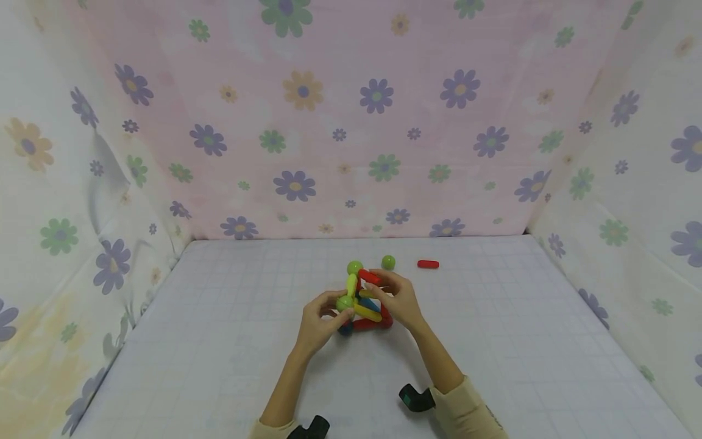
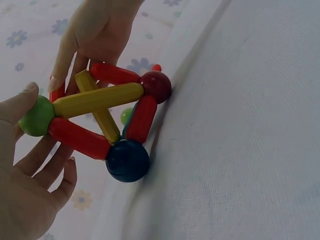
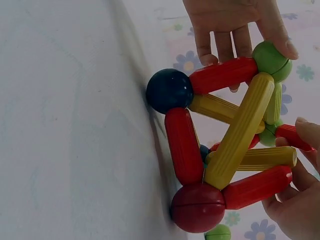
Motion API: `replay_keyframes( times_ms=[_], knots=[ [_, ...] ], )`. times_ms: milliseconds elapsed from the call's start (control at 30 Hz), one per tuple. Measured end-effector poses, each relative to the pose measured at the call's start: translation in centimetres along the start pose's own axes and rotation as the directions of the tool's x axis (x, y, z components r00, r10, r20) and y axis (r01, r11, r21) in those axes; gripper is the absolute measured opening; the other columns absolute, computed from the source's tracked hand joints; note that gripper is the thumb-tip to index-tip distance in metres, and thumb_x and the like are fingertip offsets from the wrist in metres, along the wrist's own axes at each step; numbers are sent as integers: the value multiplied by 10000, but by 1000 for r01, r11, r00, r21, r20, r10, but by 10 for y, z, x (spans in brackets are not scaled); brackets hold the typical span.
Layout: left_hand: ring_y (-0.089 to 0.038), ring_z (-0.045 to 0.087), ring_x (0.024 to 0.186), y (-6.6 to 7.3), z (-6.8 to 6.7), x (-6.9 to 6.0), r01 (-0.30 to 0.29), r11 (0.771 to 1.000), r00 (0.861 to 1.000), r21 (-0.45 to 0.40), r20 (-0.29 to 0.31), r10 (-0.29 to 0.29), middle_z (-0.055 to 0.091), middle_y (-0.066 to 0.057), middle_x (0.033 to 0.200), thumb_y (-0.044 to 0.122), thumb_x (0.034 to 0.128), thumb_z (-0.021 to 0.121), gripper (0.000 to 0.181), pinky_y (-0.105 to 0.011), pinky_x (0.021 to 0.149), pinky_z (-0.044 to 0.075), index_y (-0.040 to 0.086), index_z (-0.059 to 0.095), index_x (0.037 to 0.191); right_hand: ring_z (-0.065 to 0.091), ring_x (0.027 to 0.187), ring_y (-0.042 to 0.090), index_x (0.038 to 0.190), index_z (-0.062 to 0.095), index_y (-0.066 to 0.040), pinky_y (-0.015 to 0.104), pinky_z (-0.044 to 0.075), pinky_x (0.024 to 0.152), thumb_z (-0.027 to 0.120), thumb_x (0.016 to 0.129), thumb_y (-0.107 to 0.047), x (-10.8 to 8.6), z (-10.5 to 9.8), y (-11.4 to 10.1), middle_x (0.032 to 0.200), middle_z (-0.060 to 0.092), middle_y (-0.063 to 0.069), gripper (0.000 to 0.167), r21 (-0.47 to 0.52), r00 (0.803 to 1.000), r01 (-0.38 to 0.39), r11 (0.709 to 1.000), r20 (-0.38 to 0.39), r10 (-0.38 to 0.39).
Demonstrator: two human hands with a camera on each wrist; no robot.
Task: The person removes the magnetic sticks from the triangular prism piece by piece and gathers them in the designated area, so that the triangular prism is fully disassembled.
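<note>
Left hand: thumb and fingers pinched a lime-green ball!
Right hand: pinched the upper red rod!
Ball-and-rod frame: between both hands, short of the worktop's far edge.
Loose pieces: green sphere, red stick, both lay nearer that edge!

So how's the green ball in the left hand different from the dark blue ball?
The green ball is brighter than the dark blue ball. The left hand grips the green ball, not the dark blue one. The green ball sits higher than the dark blue one. Both are round, touching one red stick.
</note>
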State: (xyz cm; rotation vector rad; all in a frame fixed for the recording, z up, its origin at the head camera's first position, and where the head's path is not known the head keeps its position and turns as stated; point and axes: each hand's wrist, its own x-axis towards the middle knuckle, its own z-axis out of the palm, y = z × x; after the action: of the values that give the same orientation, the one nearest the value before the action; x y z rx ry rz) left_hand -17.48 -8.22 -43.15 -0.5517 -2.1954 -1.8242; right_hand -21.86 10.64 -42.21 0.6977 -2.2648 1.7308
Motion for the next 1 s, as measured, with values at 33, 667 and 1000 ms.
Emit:
replay_keyframes(
  times_ms=[33,667,1000],
  knots=[
    [-243,633,827,0,0,0,-3,1000,1000,-8,7,3,656,-218,1026,-24,802,695,322,-337,675,531,-112,606,1098,612,897,412,1131,590,126,315,525,767,620,855,54,0,0,0,1027,650,266,287,-6,1000,6,1000,-1,-6],
    [-357,586,931,0,1,22,27,994,989,109,-149,-10,623,-236,1072,14,880,616,312,-316,692,504,-79,576,1175,584,795,464,1149,550,121,216,495,672,524,923,37,-1,-1,-3,1005,636,277,243,49,979,-49,998,202,38],
    [-346,600,938,1,-1,27,60,995,995,83,-79,-53,647,-233,1076,14,890,602,278,-249,695,483,-84,603,1150,600,806,311,1079,609,110,308,505,697,614,869,30,0,6,-3,959,667,221,225,-46,996,-5,999,94,9]
  ],
)
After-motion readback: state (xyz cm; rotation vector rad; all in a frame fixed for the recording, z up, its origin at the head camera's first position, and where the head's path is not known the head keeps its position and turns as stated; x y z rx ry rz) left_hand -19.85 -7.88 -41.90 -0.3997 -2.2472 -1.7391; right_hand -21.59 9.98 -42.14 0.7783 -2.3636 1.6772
